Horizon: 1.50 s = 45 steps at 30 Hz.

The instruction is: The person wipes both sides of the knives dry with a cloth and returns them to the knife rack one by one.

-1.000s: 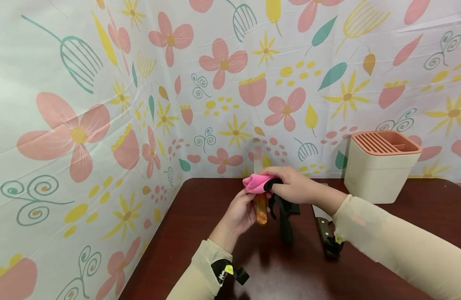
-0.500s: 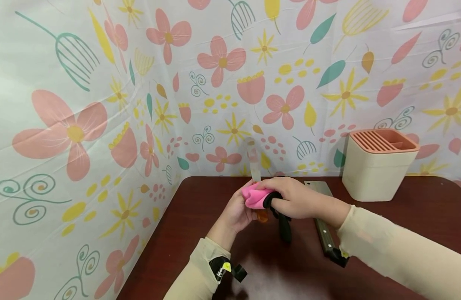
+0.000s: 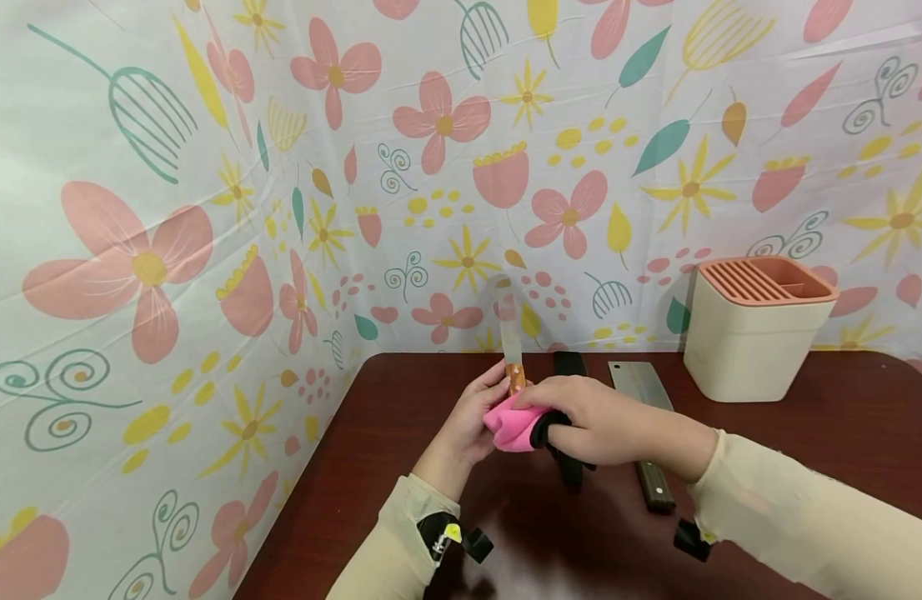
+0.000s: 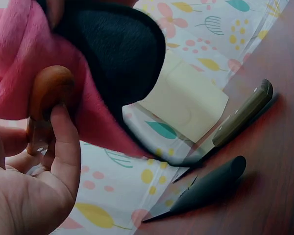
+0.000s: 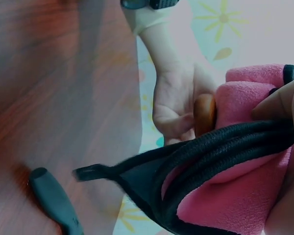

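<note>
My left hand point(image 3: 467, 425) grips the brown wooden handle point(image 4: 51, 90) of a knife point(image 3: 510, 337), whose blade points up and away toward the wall. A pink cloth with black edging point(image 3: 515, 425) is bunched in my right hand point(image 3: 614, 421). In the head view the cloth covers the lower part of the handle, while the blade and the handle's upper end show. The left wrist view has the rounded handle end against the pink cloth. Both hands are close together above the table. A loop on the cloth's trim point(image 5: 90, 172) hangs free in the right wrist view.
A cleaver point(image 3: 639, 383) with a dark handle lies on the dark red table point(image 3: 401, 400). Beside it is a black-handled tool point(image 4: 210, 186), partly hidden under my right hand in the head view. A cream holder with an orange slotted top point(image 3: 754, 350) stands at the back right.
My right hand and the cloth have moved down from the blade end along the handle toward me. More of the upper handle, the black tool and the cleaver now show. My left hand keeps the knife.
</note>
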Each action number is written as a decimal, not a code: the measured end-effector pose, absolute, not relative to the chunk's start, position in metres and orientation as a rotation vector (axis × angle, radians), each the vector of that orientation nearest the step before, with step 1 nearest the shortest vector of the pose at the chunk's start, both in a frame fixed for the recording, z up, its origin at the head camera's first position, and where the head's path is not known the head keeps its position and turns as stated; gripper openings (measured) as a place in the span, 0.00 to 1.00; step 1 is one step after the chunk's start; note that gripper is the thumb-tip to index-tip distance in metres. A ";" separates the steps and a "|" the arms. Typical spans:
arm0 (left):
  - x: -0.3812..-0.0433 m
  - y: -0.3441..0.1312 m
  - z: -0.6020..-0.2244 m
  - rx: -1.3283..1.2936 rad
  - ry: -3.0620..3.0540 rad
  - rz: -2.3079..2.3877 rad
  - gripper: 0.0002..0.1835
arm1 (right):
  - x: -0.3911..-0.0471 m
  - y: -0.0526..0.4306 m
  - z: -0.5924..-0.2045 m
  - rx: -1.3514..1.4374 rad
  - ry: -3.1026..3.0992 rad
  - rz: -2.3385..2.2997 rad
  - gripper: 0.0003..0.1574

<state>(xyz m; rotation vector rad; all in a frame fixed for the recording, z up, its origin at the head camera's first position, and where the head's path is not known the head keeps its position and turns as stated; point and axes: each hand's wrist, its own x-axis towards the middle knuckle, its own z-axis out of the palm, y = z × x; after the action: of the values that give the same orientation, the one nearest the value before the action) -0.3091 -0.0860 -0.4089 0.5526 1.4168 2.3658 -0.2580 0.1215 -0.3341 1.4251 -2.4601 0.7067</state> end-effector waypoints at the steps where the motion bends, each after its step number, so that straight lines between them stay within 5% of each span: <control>1: -0.309 -0.086 -0.409 0.548 1.426 2.362 0.26 | -0.257 0.121 -0.335 1.438 -2.455 0.706 0.28; 25: -0.308 -0.086 -0.409 0.513 1.521 2.244 0.26 | -0.242 0.143 -0.317 1.685 -2.365 0.990 0.28; 35: -0.305 -0.085 -0.406 0.508 1.532 2.189 0.26 | -0.274 0.151 -0.302 1.345 -2.413 0.833 0.29; 45: -0.303 -0.085 -0.407 0.524 1.498 2.226 0.18 | -0.298 0.119 -0.328 1.074 -2.336 0.688 0.26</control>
<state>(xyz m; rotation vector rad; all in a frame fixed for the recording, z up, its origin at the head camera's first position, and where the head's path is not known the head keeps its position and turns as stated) -0.3031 -0.0845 -0.4074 0.5242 1.4977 2.2258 -0.2977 0.1186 -0.3276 1.0741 -2.3358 0.6884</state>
